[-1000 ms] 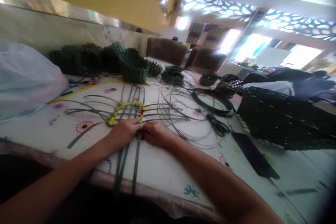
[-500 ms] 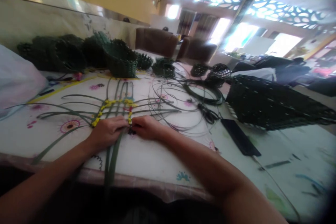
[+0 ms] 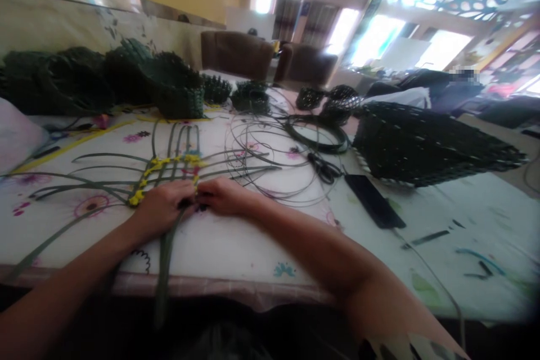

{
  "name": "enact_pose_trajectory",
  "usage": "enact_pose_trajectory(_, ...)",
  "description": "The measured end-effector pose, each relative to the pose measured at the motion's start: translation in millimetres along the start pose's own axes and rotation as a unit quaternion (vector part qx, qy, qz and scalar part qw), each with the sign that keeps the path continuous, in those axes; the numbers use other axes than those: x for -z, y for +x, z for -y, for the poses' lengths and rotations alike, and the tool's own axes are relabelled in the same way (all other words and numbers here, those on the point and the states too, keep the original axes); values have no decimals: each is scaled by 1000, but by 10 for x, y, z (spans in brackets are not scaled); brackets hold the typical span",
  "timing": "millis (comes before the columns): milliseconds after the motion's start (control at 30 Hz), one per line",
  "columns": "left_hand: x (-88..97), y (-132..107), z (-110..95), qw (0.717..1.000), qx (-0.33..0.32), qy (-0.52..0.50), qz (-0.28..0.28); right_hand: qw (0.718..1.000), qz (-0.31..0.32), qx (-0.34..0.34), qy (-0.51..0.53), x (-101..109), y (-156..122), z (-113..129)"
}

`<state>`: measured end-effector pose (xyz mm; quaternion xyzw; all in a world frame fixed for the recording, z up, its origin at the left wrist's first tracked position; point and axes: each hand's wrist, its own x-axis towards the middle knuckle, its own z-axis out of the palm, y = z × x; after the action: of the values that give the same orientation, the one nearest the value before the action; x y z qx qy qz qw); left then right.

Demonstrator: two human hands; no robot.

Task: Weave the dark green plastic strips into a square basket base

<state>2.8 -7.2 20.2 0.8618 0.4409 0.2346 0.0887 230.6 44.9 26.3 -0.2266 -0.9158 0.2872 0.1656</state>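
A flat weave of dark green strips point(image 3: 169, 171) lies on the flowered tablecloth point(image 3: 236, 247), its crossing edged with yellow cord point(image 3: 157, 164). My left hand point(image 3: 162, 206) rests on the near edge of the weave, fingers curled down on the strips. Facing it, my right hand point(image 3: 221, 196) pinches the same spot, fingertips almost touching the left ones. What the fingers pinch is too small to make out. Long strip ends point(image 3: 163, 270) run off the table's near edge.
Several dark green woven baskets point(image 3: 172, 87) stand along the back. Hoops of thin wire point(image 3: 270, 152) lie right of the weave. A large dark woven basket point(image 3: 417, 146) lies on its side at the right, a black phone point(image 3: 373, 201) before it. A white bag point(image 3: 17, 135) sits far left.
The camera has swung right and down, so everything has slid left in view. Both hands stay together at the near edge of the weave, working the same spot.
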Motion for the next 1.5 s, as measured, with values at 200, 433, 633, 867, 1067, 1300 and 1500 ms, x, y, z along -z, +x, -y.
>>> enact_pose_trajectory(200,-69,-88,52,998,-17,46,-50,1000,4,-1,-1,43,8,-2)
enact_pose_trajectory(433,-108,-144,86,996,-31,54,-61,987,42,7,-155,185,-51,176)
enact_pose_trajectory(633,-112,-136,100,998,0,12,-64,943,44,49,-327,468,-136,394)
enact_pose_trajectory(867,-52,-100,60,998,28,-14,-52,931,105,13,-350,457,-134,559)
enact_pose_trajectory(1067,-4,-74,12,998,13,-20,-57,929,91,40,-355,433,-146,654)
enact_pose_trajectory(1300,-92,-103,91,998,13,23,-50,912,0,108,-395,350,-94,421)
enact_pose_trajectory(1500,-125,-101,113,997,36,45,-41,918,-29,129,-373,367,-88,258)
